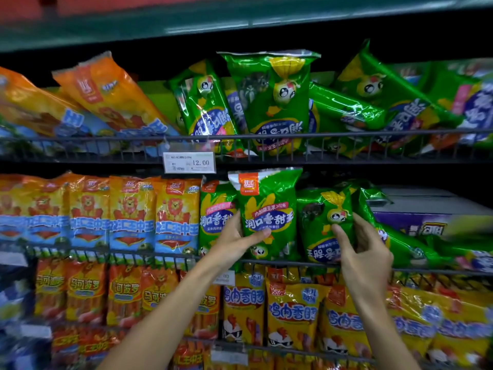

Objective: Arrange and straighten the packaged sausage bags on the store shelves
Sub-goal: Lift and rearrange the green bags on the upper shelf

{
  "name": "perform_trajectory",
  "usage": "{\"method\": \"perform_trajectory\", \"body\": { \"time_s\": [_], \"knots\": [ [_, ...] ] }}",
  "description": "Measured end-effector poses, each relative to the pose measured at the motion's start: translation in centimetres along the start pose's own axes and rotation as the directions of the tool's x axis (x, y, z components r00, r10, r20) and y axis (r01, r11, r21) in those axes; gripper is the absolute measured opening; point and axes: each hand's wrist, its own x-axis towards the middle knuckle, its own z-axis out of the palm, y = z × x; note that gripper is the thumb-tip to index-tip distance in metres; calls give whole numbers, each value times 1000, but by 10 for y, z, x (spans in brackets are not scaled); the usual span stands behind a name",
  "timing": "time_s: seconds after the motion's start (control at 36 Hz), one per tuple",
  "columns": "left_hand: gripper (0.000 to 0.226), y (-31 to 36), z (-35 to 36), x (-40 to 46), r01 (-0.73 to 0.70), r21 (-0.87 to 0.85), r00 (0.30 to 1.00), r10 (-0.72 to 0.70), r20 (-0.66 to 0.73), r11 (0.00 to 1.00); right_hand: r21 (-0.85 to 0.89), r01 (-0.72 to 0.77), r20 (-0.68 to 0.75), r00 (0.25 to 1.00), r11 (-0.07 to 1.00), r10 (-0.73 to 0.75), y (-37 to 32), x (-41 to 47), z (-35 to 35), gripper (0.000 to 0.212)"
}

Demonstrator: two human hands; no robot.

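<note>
On the middle shelf, my left hand (236,240) grips an upright green sausage bag (269,206), thumb across its front and fingers behind its left edge. Right beside it, my right hand (360,249) pinches an upside-down green sausage bag (320,222), thumb on its front, fingers round its right edge. To the right, more green bags (394,236) lie slumped. The top shelf holds several green bags (272,102) upside down and leaning at odd angles, with tilted orange bags (106,94) on the left.
A row of upright orange-and-blue bags (133,212) fills the middle shelf's left. Wire rails (293,134) front each shelf, and a price tag (190,162) hangs from the top one. A purple carton (416,222) sits at middle right. Yellow bags (290,313) stand below.
</note>
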Motion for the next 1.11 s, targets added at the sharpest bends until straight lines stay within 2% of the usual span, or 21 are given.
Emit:
{"method": "perform_trajectory", "body": {
  "time_s": [0.08,0.11,0.17,0.19,0.25,0.31,0.33,0.36,0.39,0.44,0.47,0.53,0.58,0.67,0.72,0.75,0.81,0.86,0.92,1.03,1.11],
  "knots": [
    [76,-6,-2,-4,49,130,991,-64,114,990,28,35,-51,998,999,-33,-2,-6,4,55],
    [74,-8,-2,-3,46,138,991,-63,120,989,30,72,-74,995,997,-70,-2,-9,6,54],
    [86,-10,-3,-2,33,126,994,-45,96,992,4,203,-126,971,979,-201,-1,-16,9,54],
    [91,-10,-2,-3,29,128,995,-40,86,991,-38,305,-154,939,951,-308,1,-21,11,53],
    [74,-11,-1,-3,20,107,996,-29,87,994,-97,521,-165,831,848,-530,4,-33,13,49],
    [53,-12,1,-2,6,116,996,-16,86,993,-59,656,-61,750,753,-658,4,-47,15,43],
    [49,-12,2,-2,-15,119,997,6,77,993,-34,671,24,741,741,-671,2,-53,17,39],
    [53,-12,3,-2,-38,114,997,31,66,993,-27,647,113,760,762,-640,-1,-58,18,36],
    [67,-15,4,-2,-60,97,997,55,47,994,-45,583,194,802,812,-565,-5,-60,19,37],
    [103,-19,8,-5,-67,115,997,71,-30,991,-153,336,297,913,929,-281,-15,-59,19,52],
    [111,-22,11,-7,-83,119,992,93,-81,989,-223,232,328,932,947,-152,-17,-57,20,64],
    [103,-28,16,-13,-178,105,967,194,-166,978,-324,172,389,920,930,-35,-18,-54,23,81],
    [80,-31,20,-17,-272,148,919,302,-253,951,-380,168,430,903,910,13,-21,-52,27,88],
    [82,-36,22,-17,-397,254,815,466,-343,882,-391,163,440,897,906,28,-23,-45,35,86],
    [83,-40,19,-17,-455,343,750,561,-350,822,-354,177,462,887,918,7,-23,-41,42,80],
    [81,-42,16,-16,-479,414,713,619,-331,774,-337,184,471,882,924,-4,-22,-40,46,77],
    [75,-49,8,-14,-516,593,617,748,-242,618,-332,177,486,874,926,7,-20,-35,52,75],
    [71,-55,0,-11,-512,722,568,814,-122,466,-335,170,495,869,927,20,-18,-29,56,71],
    [67,-60,-5,-12,-471,785,603,796,-46,402,-335,190,497,868,923,2,-16,-22,58,63],
    [63,-58,-8,-13,-392,846,708,705,27,362,-394,250,455,889,884,-48,-15,-15,60,47],
    [63,-43,-12,-9,-382,862,735,675,64,334,-355,229,414,908,906,-67,-19,-12,64,44]
  ]
}}
